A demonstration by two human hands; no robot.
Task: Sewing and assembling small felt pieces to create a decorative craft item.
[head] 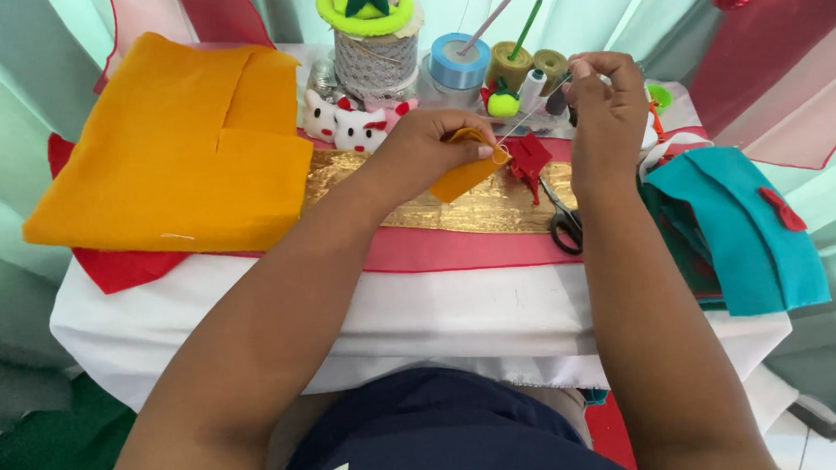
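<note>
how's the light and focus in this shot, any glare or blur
Head view: soft even light, only faint shadows; the gold strip glints mildly; left hand, right hand and orange felt piece are fairly sharp; edges bow slightly from the wide lens.

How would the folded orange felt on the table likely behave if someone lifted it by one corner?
The orange felt would probably flop and unfold, since it lies in loose folded layers. It looks light for its size, being thin cloth. It seems unlikely to slip, given its matte, fuzzy surface.
</note>
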